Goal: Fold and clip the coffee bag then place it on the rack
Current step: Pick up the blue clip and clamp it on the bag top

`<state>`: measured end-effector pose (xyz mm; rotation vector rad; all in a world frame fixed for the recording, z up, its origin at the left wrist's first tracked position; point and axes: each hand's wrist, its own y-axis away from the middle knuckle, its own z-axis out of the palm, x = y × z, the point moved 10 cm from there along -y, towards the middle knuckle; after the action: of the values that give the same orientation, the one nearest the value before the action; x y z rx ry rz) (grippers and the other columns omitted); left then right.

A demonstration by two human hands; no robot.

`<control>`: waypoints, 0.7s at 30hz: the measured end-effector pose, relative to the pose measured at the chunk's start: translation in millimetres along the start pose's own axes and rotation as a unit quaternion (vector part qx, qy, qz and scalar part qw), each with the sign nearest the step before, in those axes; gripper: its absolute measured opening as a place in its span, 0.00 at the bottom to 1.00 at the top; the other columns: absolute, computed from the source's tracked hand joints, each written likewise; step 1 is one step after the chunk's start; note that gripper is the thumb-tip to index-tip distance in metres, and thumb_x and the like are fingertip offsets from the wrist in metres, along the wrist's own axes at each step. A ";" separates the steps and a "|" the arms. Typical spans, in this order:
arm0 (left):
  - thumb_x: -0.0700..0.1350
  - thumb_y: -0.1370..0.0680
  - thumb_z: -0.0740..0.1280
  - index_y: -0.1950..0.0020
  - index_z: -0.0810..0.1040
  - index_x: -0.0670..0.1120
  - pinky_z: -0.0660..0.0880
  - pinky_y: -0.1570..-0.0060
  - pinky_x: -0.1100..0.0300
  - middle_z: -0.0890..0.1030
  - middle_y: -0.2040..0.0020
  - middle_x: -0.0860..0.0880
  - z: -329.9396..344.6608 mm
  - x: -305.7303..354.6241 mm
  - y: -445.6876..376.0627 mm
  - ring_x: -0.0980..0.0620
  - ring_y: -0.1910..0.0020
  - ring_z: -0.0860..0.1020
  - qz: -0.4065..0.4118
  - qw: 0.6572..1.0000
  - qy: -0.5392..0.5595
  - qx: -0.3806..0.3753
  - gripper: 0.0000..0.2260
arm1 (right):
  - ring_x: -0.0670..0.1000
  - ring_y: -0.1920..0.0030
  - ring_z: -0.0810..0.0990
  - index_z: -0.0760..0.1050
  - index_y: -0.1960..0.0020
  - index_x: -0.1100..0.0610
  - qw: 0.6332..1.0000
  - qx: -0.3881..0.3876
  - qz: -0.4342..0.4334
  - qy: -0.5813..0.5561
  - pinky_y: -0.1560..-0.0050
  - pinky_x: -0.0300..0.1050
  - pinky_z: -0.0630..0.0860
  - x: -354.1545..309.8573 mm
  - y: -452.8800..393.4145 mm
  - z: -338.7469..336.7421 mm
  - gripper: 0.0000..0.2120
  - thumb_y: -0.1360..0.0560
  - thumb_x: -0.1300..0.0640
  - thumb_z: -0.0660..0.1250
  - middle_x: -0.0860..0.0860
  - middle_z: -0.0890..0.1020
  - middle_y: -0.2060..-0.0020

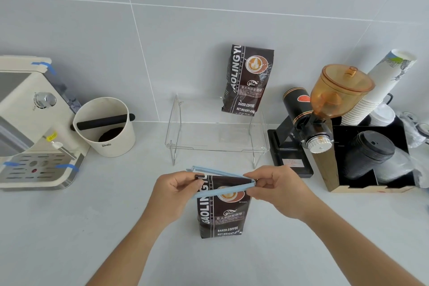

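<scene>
A dark brown coffee bag (pixel 222 213) stands on the white counter in front of me, its top folded down. A long light-blue clip (pixel 218 190) straddles the folded top, its two arms spread in a V, hinged at the right. My left hand (pixel 176 190) pinches the bag's top left corner and the clip's front arm. My right hand (pixel 276 188) grips the clip's hinged end at the bag's top right. Behind them stands a clear acrylic rack (pixel 216 146) on wire legs, with a second identical coffee bag (pixel 248 81) upright at its back right.
An espresso machine (pixel 30 123) and a cream knock box (pixel 104 127) stand at the left. A black grinder with an amber hopper (pixel 325 109), stacked paper cups (pixel 380 86) and a black organiser box with lids (pixel 371 158) crowd the right. A tiled wall is behind.
</scene>
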<state>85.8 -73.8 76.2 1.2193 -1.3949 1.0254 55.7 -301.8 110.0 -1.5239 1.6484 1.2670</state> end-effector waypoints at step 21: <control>0.56 0.30 0.73 0.30 0.70 0.59 0.58 0.39 0.79 0.68 0.35 0.69 -20.8 31.6 -0.1 0.75 0.38 0.65 0.062 0.938 -0.319 -0.119 0.29 | 0.68 0.54 0.79 0.84 0.54 0.48 0.991 0.053 -0.091 -0.080 0.58 0.63 0.77 3.9 2.6 7.6 0.14 0.27 0.67 0.72 0.63 0.82 0.56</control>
<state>88.3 -58.6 110.8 1.3522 -2.0494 0.5232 51.0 -297.0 104.2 -1.4337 1.4188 1.1539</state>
